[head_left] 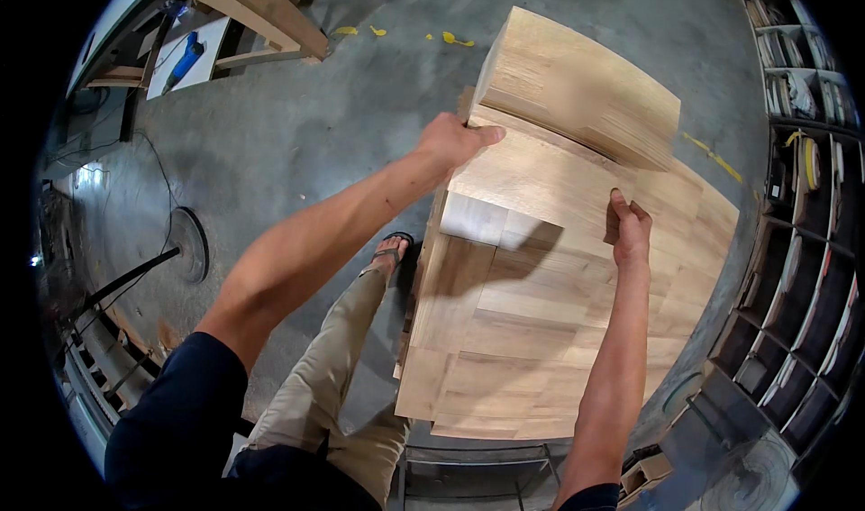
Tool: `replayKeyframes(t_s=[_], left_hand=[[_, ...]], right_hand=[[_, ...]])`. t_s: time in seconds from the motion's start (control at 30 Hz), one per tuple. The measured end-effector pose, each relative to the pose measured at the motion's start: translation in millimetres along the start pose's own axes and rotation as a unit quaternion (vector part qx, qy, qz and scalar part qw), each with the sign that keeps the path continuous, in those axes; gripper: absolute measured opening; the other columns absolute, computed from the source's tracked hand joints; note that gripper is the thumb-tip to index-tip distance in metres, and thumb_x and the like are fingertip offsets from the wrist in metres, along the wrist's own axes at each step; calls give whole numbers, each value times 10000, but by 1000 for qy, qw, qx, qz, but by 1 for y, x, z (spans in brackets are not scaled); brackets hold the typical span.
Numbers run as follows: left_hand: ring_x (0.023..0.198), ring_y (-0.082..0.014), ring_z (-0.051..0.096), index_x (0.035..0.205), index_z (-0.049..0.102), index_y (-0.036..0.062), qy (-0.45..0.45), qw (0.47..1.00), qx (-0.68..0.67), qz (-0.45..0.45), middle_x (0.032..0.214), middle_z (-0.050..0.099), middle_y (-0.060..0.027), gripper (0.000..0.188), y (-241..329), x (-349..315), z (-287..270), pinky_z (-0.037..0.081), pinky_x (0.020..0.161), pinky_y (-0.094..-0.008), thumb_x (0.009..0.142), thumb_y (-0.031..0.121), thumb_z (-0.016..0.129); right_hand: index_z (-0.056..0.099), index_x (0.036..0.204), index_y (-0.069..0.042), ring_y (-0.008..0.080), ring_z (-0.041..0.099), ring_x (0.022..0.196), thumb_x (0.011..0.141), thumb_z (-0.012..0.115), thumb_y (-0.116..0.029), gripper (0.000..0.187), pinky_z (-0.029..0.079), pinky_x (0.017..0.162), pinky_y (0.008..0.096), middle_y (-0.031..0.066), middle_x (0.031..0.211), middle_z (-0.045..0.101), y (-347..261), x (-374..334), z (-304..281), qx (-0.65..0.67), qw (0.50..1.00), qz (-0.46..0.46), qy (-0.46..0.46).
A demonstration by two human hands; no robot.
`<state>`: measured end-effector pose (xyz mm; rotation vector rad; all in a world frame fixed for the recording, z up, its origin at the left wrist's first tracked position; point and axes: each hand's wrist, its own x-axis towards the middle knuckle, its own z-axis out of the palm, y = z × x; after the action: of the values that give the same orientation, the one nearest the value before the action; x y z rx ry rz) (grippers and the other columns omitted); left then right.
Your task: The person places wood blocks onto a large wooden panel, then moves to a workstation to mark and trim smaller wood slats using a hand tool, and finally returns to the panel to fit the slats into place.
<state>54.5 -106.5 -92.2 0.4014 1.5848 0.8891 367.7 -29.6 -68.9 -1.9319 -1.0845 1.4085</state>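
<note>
Grey floor [333, 205] surrounds a broad stack of pale wooden panels [532, 331]; on its far part lies a plank [541, 173], the right hand [632, 230] curled at its right end, whether gripping I cannot tell, the left hand [450, 140] gripping its left corner, thumb on top. Beyond, a block of boards [622, 83] sits close: an uneven pull could, I judge, catch its edge and shift it
</note>
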Motion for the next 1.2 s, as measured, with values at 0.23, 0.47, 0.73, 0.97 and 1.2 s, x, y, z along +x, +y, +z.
replayKeyframes(t_s=[0.23,0.47,0.73,0.97,1.2], left_hand=[[874,-217,636,1059,611,-129,12,1000,13,-4,980,662,-168,466,5,6,6,508,757,-332,782,216,756],[975,-242,611,1138,579,-80,-11,999,-12,-34,1063,642,-178,533,1,-10,3,477,860,-347,775,265,762],[995,-244,597,1153,540,-55,13,995,-94,10,1076,634,-172,495,-14,-32,21,456,894,-338,759,148,758],[954,-239,603,1135,537,-59,39,996,-79,10,1033,641,-168,497,-18,-30,21,462,852,-340,743,146,762],[1039,-259,570,1255,414,-89,21,996,-79,39,1110,600,-202,676,-27,-46,16,426,916,-334,739,177,760]], right_hand=[[629,794,2,121,531,685,766,778,-273,315,429,656,260,37,764,615,2,17,-7,2,1000,-15,-15],[605,914,4,103,536,743,800,745,-218,287,436,690,247,17,851,608,-4,22,-5,-7,998,12,-59],[576,1080,10,143,583,917,857,683,-191,319,465,817,271,43,1011,620,5,36,-18,39,994,10,-100],[457,1250,90,198,504,1141,852,689,-218,554,379,993,316,140,1229,541,9,40,-22,25,997,32,-67],[242,1373,101,286,334,1305,817,699,-397,875,250,1102,434,216,1399,358,35,8,-40,261,960,77,-73]])
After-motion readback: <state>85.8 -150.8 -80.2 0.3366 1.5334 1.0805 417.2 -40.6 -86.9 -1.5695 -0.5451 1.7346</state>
